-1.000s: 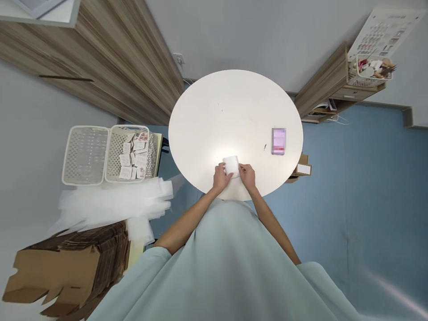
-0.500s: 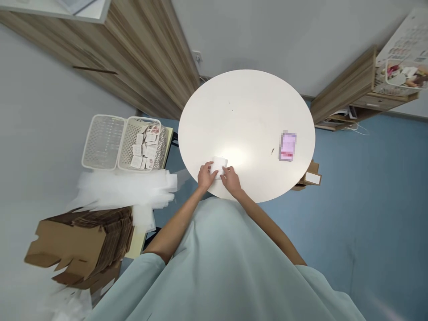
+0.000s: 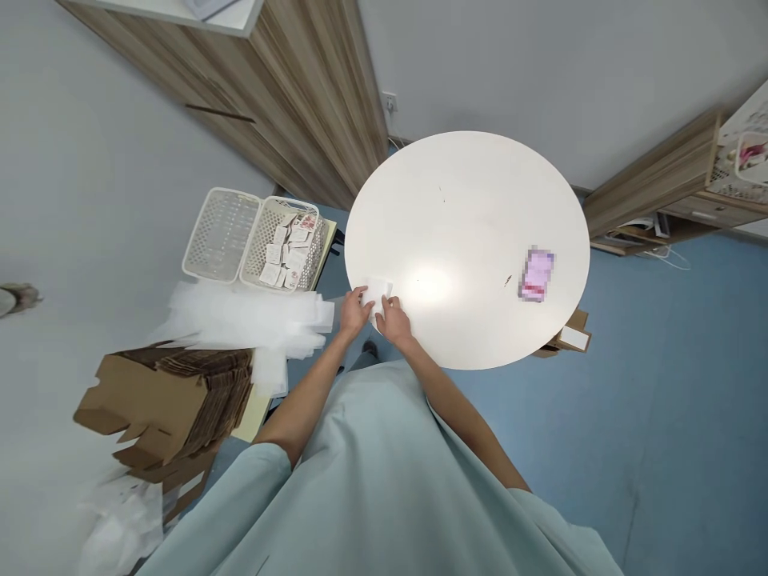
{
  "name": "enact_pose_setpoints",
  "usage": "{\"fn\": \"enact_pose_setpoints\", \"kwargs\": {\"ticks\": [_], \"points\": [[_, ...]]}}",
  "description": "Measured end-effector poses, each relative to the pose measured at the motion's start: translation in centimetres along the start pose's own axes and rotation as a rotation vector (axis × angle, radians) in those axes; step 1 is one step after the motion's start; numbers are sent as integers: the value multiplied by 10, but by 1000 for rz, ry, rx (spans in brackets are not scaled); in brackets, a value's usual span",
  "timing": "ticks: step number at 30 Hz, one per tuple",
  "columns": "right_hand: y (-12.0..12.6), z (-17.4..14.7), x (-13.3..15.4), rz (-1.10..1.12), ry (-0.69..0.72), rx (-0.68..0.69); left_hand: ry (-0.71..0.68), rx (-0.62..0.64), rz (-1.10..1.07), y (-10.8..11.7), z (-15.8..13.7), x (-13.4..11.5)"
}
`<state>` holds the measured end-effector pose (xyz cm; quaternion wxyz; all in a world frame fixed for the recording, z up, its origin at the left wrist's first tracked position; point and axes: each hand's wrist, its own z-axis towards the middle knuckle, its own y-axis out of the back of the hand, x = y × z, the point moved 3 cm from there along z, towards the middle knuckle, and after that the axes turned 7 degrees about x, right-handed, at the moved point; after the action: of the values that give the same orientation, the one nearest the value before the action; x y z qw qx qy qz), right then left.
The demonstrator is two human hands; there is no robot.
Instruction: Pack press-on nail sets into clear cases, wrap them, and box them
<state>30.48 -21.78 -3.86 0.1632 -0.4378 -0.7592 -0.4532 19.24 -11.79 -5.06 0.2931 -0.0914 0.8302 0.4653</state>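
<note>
Near the front left edge of the round white table (image 3: 480, 168), both hands grip a small, soft-looking white packet (image 3: 378, 288). My left hand (image 3: 353, 312) has its fingers and thumb curled on the packet's left side. My right hand (image 3: 394, 322) pinches the right side, its fingers bent over the edge. What the packet contains, if anything, does not show.
A blurred-out pinkish item (image 3: 538, 274) lies on the table's right. To the left are an open white basket (image 3: 255, 260) of small white packets, a pile of white translucent sheets (image 3: 240, 316) and stacked flat cardboard boxes (image 3: 150, 396). Wooden cabinets (image 3: 312, 88) stand behind.
The view has shifted, so the table sits further right. My hands and the white packet have moved left toward the table's edge, still together.
</note>
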Motion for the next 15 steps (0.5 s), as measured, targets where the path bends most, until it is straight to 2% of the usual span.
{"fn": "enact_pose_setpoints", "kwargs": {"ticks": [6,10,12,15], "points": [[-4,2,2,-31,-41,-26,-69,33,-3,1,4,5],[-1,-6,5,-6,-105,-89,-183,113,-14,9,-5,10],[1,-13,13,20,-110,-175,-249,162,-29,22,-16,15],[-1,-29,36,60,-56,-251,-307,163,-63,56,-40,35]]}}
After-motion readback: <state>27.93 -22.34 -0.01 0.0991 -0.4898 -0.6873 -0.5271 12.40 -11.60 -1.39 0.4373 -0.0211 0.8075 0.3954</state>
